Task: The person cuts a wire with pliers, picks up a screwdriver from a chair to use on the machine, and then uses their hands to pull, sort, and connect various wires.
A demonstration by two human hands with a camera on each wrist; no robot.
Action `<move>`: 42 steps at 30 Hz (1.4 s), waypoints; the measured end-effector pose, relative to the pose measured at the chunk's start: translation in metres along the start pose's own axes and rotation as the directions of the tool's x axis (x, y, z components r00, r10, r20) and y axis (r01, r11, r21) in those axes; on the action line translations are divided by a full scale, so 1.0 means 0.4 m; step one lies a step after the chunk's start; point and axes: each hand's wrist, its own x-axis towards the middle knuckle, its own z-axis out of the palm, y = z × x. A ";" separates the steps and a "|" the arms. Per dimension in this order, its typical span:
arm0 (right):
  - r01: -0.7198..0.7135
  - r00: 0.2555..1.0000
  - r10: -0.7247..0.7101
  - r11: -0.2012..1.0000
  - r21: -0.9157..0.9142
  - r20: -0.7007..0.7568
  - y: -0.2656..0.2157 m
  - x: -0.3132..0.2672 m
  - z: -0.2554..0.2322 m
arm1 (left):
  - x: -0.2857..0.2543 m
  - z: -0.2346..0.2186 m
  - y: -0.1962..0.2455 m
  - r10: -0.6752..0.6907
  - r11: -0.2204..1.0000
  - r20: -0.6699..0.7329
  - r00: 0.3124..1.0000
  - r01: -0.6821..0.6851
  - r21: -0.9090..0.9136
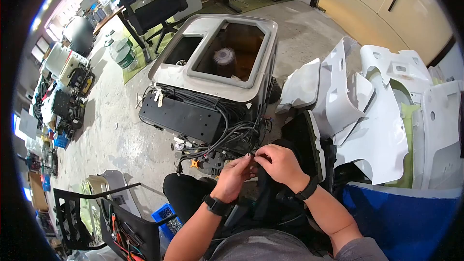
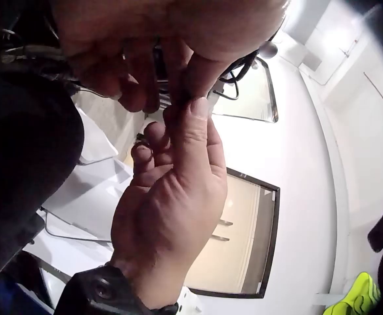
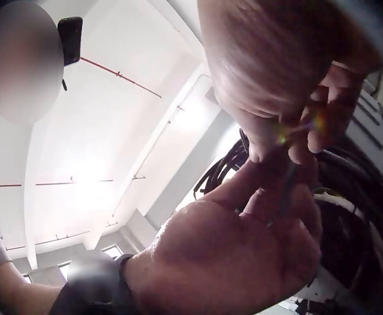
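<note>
Both hands meet at the front of the cable bundle. The left hand pinches a thin dark cable between thumb and fingers, and the right hand pinches it close beside, fingertips nearly touching. In the left wrist view the right hand has its thumb pressed on its forefinger, against the left hand. The right wrist view shows the left hand below the right hand; fingers mostly hide the held part. Behind the hands, a black box is fixed to a grey-white machine housing.
White shell panels lie at the right, near a blue surface. Pliers and other tools rest on a black chair at lower left, beside a blue bin. An orange knob lies near the cables. An office chair stands behind.
</note>
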 end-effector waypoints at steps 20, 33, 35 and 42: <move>-0.019 1.000 0.014 0.957 0.288 0.017 -0.047 -0.085 0.062 | -0.138 -0.001 0.094 0.290 0.805 -0.139 0.947 -0.163 0.570; 0.013 1.000 -0.020 0.952 0.305 0.020 -0.131 -0.009 0.037 | -0.128 0.005 0.086 0.649 -0.156 0.384 0.657 -0.380 0.912; -0.042 0.998 0.024 0.943 0.330 0.059 -0.141 -0.010 0.028 | -0.127 0.000 0.086 0.635 -0.203 0.411 0.654 -0.372 0.906; -0.147 0.989 0.127 0.930 0.337 0.080 -0.134 0.014 -0.014 | -0.139 -0.013 0.152 0.752 -0.140 0.336 0.568 -0.361 0.922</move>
